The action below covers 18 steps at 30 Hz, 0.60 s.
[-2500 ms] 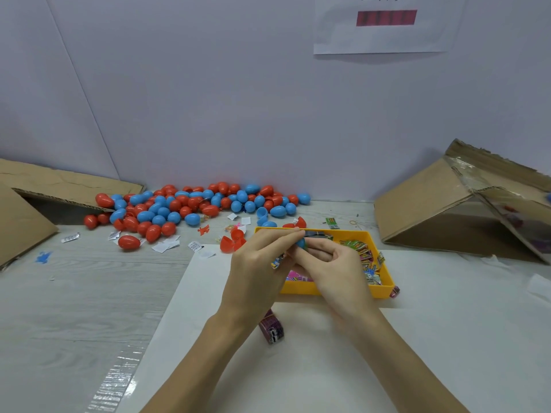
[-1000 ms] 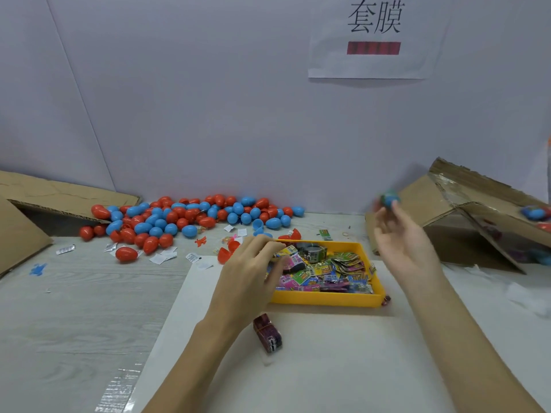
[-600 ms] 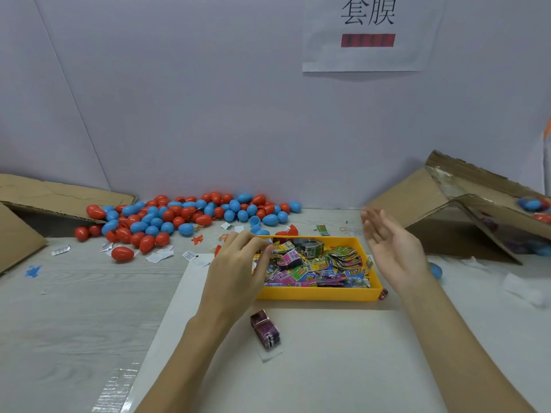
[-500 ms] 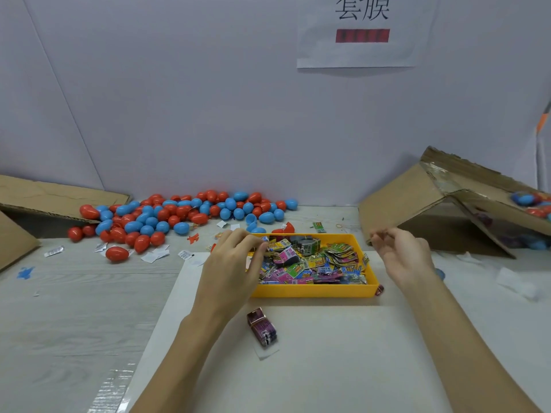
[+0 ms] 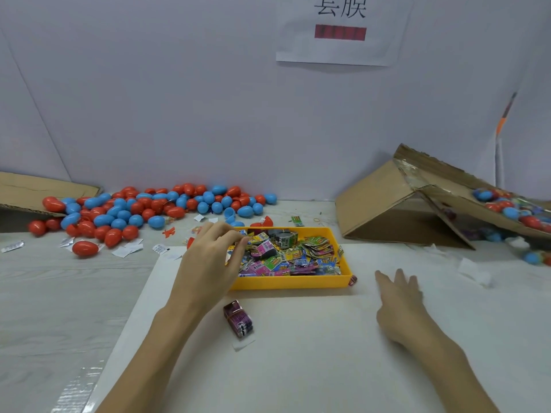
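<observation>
On a white board [image 5: 298, 368] before a pale wall stands a yellow tray [image 5: 286, 283] of small packets [image 5: 286, 254]. The left hand [image 5: 208, 263] curls its fingers onto the packets at the tray's left end; whether it pinches one cannot be told. The right hand [image 5: 399, 302] is spread flat, fingers straight, over the board right of the tray.

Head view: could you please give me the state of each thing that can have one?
Yellow tray: upright, full of packets.
Left hand: fingers curled over the packets at the tray's left end; grip unclear.
Right hand: open, empty, over the white mat.
Cardboard box: tipped on its side, open, eggs inside.
Egg pile: loose on the table, closed.
Purple pack: lying before the tray.
</observation>
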Available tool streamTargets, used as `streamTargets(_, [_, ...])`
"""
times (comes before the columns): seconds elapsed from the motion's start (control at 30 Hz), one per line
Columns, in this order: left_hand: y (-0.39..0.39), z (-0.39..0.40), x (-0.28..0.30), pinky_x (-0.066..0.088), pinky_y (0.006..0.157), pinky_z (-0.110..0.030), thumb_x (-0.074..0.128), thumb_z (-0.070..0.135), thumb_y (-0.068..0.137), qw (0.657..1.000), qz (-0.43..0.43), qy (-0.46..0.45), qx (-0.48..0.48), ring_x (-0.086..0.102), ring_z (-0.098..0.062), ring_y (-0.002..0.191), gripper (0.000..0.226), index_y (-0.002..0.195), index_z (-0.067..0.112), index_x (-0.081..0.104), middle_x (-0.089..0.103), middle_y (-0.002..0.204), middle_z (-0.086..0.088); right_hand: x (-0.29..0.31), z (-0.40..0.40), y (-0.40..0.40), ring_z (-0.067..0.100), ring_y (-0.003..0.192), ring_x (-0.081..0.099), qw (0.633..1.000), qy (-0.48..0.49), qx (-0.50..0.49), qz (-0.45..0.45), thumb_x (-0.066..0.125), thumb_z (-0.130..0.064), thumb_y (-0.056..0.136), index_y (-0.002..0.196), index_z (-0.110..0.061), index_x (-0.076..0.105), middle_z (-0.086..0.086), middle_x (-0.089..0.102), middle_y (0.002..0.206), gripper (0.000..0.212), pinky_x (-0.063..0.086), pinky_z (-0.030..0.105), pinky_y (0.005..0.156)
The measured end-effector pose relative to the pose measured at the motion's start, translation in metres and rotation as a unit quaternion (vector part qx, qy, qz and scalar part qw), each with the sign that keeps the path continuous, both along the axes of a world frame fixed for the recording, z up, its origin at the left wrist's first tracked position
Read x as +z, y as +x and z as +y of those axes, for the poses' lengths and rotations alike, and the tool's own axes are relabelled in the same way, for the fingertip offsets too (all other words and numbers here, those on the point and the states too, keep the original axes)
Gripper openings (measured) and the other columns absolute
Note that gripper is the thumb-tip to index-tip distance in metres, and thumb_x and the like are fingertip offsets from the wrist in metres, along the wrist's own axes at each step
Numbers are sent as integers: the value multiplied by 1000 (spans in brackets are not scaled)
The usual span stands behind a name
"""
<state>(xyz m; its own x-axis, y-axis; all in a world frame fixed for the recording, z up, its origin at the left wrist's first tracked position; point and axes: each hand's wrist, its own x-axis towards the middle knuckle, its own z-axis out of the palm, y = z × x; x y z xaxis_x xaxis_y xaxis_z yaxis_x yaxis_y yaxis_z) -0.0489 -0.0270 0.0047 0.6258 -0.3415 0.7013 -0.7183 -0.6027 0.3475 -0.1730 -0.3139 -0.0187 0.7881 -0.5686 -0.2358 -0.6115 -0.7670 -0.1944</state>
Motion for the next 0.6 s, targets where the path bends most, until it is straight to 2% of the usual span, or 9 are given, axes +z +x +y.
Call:
streamTargets(0.03, [0,1,0,54,76,-41,69,16,96,1000,0,-2,-1,56,-21,92,10,95,7,74,65,95,-1,3,3,0,40,156,-1,999,10,-3,-32,34,8,98,161,-13,19,20,4,169,68,11,43,125])
streamTargets(0.1, [-1,1,1,54,76,-41,69,16,96,1000,1,1,-3,56,-21,92,10,95,7,74,65,95,-1,7,6,2,38,146,30,988,8,3,-157,36,1,104,151,-7,40,20,37,156,47,29,39,115])
streamTargets(0.2, [-1,1,1,55,75,-41,69,16,95,1000,2,2,-5,56,-22,92,10,95,7,74,65,95,-1,27,11,7,35,106,63,918,22,11,-396,46,-20,108,123,-7,63,13,68,113,27,51,44,88])
streamTargets(0.27, [0,1,1,55,75,-41,69,16,95,1000,3,3,-6,56,-21,92,10,96,8,75,64,95,0,50,9,16,28,85,64,875,14,31,-482,51,-30,106,103,-8,66,7,68,90,27,53,43,75])
streamTargets(0.33, [0,1,1,55,75,-42,69,16,95,1000,6,6,-5,56,-21,92,10,96,8,75,65,96,0,79,-4,33,26,81,59,846,-34,55,-530,52,-33,106,95,-5,66,8,65,86,32,49,43,74])
streamTargets(0.43, [1,1,1,56,74,-42,70,17,95,1000,8,6,-1,57,-21,93,10,96,9,75,65,97,0,124,-38,69,27,93,57,835,-70,29,-545,47,-33,108,105,-5,64,12,60,101,33,51,47,84])
streamTargets(0.5, [1,2,1,56,74,-42,69,17,95,1000,6,7,3,57,-22,94,10,96,9,75,65,97,0,143,-64,91,36,110,56,872,-100,-30,-478,46,-32,108,121,-4,61,19,58,119,34,49,51,96])
streamTargets(0.57, [2,3,0,56,74,-42,68,18,95,1000,10,9,9,57,-22,94,11,96,9,75,65,97,1,145,-73,104,44,130,46,915,-136,-85,-370,48,-32,107,137,-3,53,23,51,139,41,38,56,111])
streamTargets(0.6, [2,3,0,56,75,-42,68,18,95,1000,15,11,13,57,-21,94,11,97,10,75,64,97,1,140,-68,107,45,139,39,924,-142,-85,-344,48,-31,107,143,-3,49,24,47,147,45,30,57,117])
